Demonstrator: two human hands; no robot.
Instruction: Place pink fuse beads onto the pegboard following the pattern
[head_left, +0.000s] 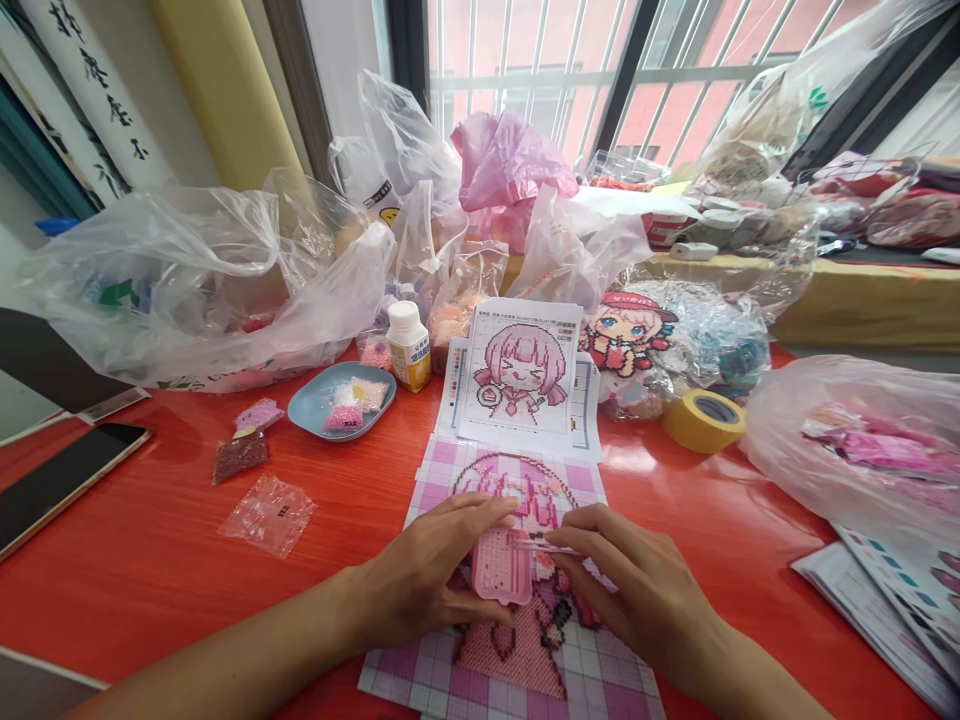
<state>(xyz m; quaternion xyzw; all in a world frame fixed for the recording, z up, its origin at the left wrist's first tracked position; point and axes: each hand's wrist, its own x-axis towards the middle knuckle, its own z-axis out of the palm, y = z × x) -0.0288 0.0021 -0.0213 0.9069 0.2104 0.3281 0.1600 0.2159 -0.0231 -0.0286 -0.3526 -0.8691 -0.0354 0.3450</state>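
My left hand [416,575] is closed around the sides of a small pink bead tray [501,572], thumb at the near edge and fingers at the far edge. Between the fingertips of my right hand [649,585] are thin tweezers [551,547], their tips at the tray's right side. Both hands hover over a pink-and-white checked pegboard [409,670], where a fuse-bead figure [514,655] in pink and dark beads lies. The hands and tray hide its middle. Behind the board stands a printed pattern sheet [517,375] showing a pink-haired character.
A blue plate [306,408] carries small bead bags. Beside it are a white-capped bottle [409,345], a bag of brown beads [240,457] and a clear packet [268,515]. A phone [67,475] lies far left. Yellow tape [703,420] and plastic bags [862,440] stand right.
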